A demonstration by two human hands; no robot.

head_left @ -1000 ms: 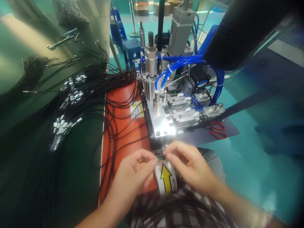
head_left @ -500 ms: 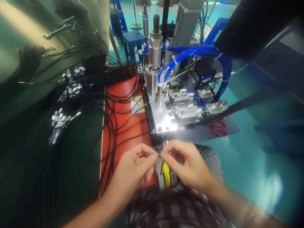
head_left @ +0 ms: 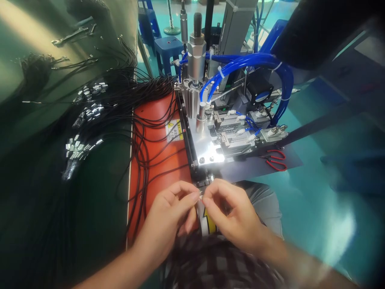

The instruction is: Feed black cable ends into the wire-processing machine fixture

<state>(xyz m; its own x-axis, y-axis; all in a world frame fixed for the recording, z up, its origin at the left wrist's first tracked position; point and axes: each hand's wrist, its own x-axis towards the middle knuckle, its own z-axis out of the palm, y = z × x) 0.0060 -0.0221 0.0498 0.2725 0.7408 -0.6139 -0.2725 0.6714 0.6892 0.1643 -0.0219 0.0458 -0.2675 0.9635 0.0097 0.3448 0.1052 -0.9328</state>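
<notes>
My left hand (head_left: 168, 218) and my right hand (head_left: 231, 212) meet fingertip to fingertip just in front of the machine. Both pinch the end of a thin cable (head_left: 201, 196), whose small coloured wire tips sit between the thumbs and forefingers. Below the fingers a white label with a yellow arrow (head_left: 209, 224) shows partly. The hands hover over the near edge of the orange mat (head_left: 156, 160) and the machine's front edge (head_left: 204, 160).
A metal machine (head_left: 210, 120) with blue air hoses (head_left: 240, 66) and a steel cylinder (head_left: 195, 52) stands ahead. Several black cables with silver ends (head_left: 87, 132) spread across the left. Red-handled snips (head_left: 275, 160) lie right of the machine. Blue stools (head_left: 168, 50) stand behind.
Both hands have drawn slightly closer together and the fingertips now pinch tighter on the cable end. The view has shifted a little, hiding more of the arrow label.
</notes>
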